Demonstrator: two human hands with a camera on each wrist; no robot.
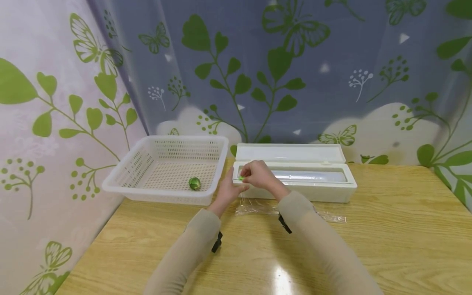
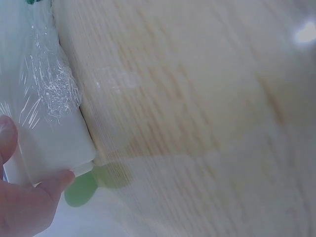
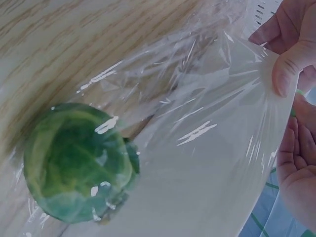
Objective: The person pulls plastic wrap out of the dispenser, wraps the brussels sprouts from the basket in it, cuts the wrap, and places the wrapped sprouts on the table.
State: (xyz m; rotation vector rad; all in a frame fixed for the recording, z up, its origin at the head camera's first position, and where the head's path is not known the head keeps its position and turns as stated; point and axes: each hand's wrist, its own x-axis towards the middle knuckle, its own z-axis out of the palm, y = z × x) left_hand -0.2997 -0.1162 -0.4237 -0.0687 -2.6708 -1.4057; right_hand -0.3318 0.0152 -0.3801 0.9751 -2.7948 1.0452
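A white cling film dispenser (image 1: 298,194) stands on the table with its lid (image 1: 287,153) raised and a film roll (image 1: 317,176) inside. My left hand (image 1: 225,191) grips its left end, thumb against the front. At that same end my right hand (image 1: 259,175) pinches a small green slide cutter (image 1: 240,178), mostly hidden by the fingers. Clear cling film (image 1: 254,209) drapes down the dispenser's front onto the table. In the right wrist view a Brussels sprout (image 3: 79,163) lies under this film, in front of the dispenser; my right arm hides it in the head view.
To the left is a white perforated plastic basket (image 1: 110,187), close beside my left hand, with one more Brussels sprout (image 1: 194,183) in it. The wood-grain table (image 1: 405,229) reaches back to a patterned curtain (image 1: 228,49) behind the dispenser.
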